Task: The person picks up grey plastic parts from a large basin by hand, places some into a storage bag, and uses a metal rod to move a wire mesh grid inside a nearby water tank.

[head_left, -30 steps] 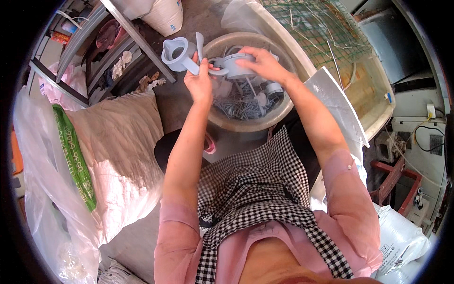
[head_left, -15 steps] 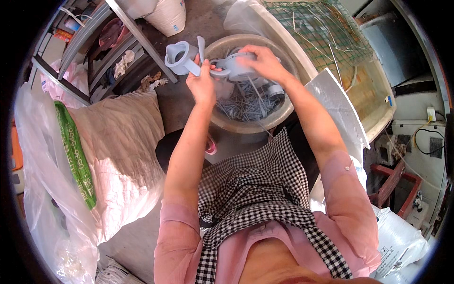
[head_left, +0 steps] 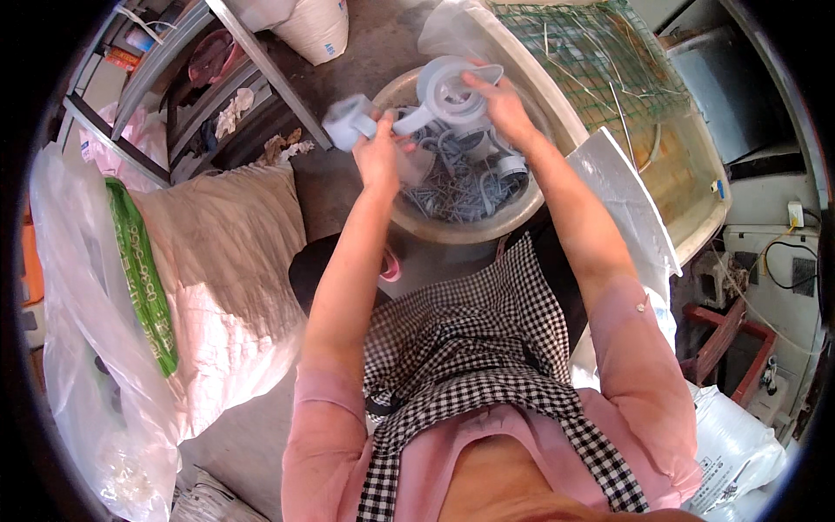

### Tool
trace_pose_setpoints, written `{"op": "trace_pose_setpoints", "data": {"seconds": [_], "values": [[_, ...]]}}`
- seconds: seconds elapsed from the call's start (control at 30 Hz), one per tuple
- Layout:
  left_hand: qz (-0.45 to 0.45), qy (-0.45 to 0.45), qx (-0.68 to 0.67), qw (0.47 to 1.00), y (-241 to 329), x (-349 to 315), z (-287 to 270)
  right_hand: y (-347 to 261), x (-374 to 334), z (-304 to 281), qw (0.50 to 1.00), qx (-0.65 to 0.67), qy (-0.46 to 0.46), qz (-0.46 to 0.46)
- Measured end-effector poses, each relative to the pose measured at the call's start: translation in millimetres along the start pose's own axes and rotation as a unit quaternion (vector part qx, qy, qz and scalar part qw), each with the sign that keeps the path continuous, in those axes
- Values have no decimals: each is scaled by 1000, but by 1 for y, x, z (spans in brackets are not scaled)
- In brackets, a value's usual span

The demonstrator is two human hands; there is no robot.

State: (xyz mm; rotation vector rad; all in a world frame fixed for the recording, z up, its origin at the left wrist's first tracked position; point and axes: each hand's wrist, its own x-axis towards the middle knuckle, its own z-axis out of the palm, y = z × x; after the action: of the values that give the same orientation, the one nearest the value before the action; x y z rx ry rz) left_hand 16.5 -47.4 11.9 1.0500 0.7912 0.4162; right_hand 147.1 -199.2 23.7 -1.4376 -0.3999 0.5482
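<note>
Over a basin (head_left: 426,230), my left hand (head_left: 379,158) is closed around the handle of a pale blue-grey plastic cup-shaped piece (head_left: 348,123). To its right, my right hand (head_left: 506,106) pinches the rim of a second round, hollow plastic piece (head_left: 428,80) of the same colour. The second piece's handle runs left to the fingers of my left hand; whether they grip it too is hard to tell. Many thin grey plastic scraps (head_left: 457,193) lie in the basin below, along with a white cylindrical part (head_left: 511,165) at its right side.
Left of me stands a large fabric sack (head_left: 230,226) beside clear plastic bags (head_left: 74,287). A metal rack (head_left: 270,74) and a white sack (head_left: 315,33) are at the far left. A long pale tub (head_left: 706,213) with green netting (head_left: 591,52) and a white board (head_left: 622,187) flank the basin's right.
The piece in my right hand has turned and risen, its round opening now facing up. My right hand has moved slightly right onto its rim. The left piece has tilted and moved a little down and right.
</note>
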Motion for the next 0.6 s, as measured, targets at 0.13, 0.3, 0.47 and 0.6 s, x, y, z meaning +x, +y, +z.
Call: {"op": "trace_pose_setpoints", "data": {"seconds": [0.13,0.3,0.47,0.6], "values": [[257,-28,284,923,4,17,-26,-18,1,-2,972,156,-71,159],[133,-197,141,961,3,-24,-10,-12,4,-15,945,157,-38,285],[148,-151,196,958,0,-31,-7,1,10,-10,934,196,-6,300],[122,-69,156,978,10,-26,2,4,13,-7,985,-144,94,26]]}}
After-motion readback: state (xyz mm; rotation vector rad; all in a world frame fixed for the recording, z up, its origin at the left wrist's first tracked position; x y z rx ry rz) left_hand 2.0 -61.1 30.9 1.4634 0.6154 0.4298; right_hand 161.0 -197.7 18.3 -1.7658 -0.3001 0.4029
